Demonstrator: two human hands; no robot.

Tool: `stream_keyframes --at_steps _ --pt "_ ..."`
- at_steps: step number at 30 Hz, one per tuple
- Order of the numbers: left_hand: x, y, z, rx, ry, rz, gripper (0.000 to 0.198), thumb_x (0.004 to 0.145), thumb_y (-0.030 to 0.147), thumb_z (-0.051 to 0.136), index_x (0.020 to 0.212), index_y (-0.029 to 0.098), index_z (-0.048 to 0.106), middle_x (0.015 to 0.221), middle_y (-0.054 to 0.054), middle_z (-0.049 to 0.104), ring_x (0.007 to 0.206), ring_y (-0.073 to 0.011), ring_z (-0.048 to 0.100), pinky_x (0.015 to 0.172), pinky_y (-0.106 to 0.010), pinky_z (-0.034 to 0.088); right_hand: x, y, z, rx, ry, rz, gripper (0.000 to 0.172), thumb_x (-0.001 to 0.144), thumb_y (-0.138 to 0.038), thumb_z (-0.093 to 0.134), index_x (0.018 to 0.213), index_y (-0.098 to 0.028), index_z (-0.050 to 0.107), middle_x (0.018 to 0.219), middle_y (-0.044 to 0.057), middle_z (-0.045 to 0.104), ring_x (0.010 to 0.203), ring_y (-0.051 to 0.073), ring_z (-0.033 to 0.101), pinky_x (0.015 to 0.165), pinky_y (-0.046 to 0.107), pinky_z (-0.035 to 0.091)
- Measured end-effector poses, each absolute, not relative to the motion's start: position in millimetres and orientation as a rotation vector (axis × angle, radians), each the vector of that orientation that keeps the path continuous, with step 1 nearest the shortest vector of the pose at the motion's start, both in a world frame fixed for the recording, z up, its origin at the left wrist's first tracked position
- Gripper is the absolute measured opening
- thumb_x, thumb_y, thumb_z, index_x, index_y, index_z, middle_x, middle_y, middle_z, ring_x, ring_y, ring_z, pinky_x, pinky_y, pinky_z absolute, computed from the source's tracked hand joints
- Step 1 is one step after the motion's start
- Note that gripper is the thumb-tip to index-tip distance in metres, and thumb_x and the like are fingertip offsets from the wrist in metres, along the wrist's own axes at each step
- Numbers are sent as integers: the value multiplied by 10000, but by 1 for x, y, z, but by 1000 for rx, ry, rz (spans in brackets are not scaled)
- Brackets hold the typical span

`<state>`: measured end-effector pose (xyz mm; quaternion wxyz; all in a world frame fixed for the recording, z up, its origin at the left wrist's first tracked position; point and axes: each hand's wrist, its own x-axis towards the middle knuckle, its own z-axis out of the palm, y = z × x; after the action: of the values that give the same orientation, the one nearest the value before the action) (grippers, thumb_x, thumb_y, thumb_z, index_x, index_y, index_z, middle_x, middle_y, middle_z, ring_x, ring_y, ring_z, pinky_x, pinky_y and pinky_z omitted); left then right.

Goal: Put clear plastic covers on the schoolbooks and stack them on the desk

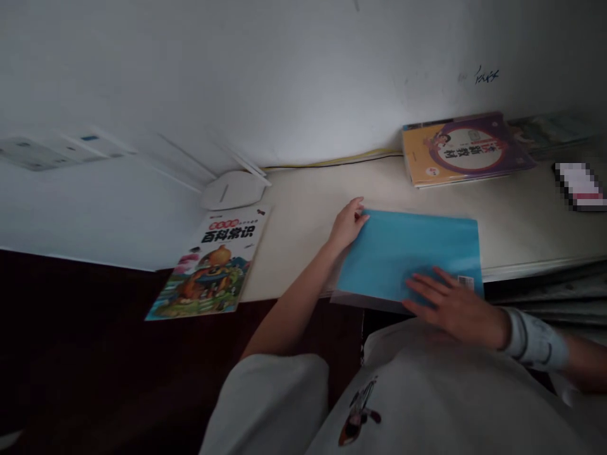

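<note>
A blue book [408,253] lies flat on the pale desk [303,202], its near edge hanging slightly over the desk's front. My left hand [348,222] curls round the book's far left corner, fingers closed on its edge. My right hand [448,302] rests flat on the book's near right part, fingers stretched out and apart, beside a small barcode label.
A colourful picture book [211,265] lies at the left, overhanging the desk edge. A white rounded device [232,189] sits behind it by the wall. Yellow and purple books [465,148] are stacked at the back right, with a yellow cable [332,160] along the wall.
</note>
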<state>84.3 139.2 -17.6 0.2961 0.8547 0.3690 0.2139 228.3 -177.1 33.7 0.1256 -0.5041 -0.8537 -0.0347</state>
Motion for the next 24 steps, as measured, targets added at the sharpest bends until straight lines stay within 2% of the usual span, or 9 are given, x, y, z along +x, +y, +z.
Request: stream_keyframes --at_steps 3,7,9,14,21,24 --pt "92 146 -19 2139 973 583 466 793 165 612 1249 187 518 1083 -87 669 856 -158 634 846 -313 480 214 -177 7 -1517 -2538 -196 588 852 -445 640 1373 -217 489 1427 153 495 1312 323 445 1062 578 339" --pt "103 156 -17 2077 1054 587 263 786 151 589 1045 193 563 867 -43 677 830 -177 634 812 -322 469 222 -177 -17 -1574 -2467 -283 603 857 -413 640 1409 -269 445 1473 127 448 1351 324 400 1087 592 284" --pt "108 156 -12 2131 1131 580 201 783 154 590 974 205 551 824 -29 664 812 -186 625 816 -337 457 220 -180 -22 -1633 -2412 -337 598 865 -378 632 1419 -274 431 1474 129 443 1363 333 377 1085 598 275" --pt "116 154 1 2233 1213 503 214 774 124 589 945 219 503 823 -25 644 827 -191 610 823 -334 428 206 -184 -26 -1812 -2250 -547 493 891 -186 553 1377 -231 480 1410 156 500 1320 340 412 1041 592 316" --pt "112 162 3 1806 1245 531 284 767 93 586 957 224 419 712 21 570 631 -125 556 650 -252 430 218 -179 -7 -1939 -2226 -623 380 897 -162 514 1268 -205 586 1191 144 632 1119 290 550 962 481 420" --pt "110 159 5 1757 1299 526 305 749 70 609 938 220 422 698 23 557 606 -116 539 632 -239 423 228 -182 5 -1956 -2219 -706 369 881 -134 519 1234 -188 610 1112 134 655 1059 274 570 954 453 428"
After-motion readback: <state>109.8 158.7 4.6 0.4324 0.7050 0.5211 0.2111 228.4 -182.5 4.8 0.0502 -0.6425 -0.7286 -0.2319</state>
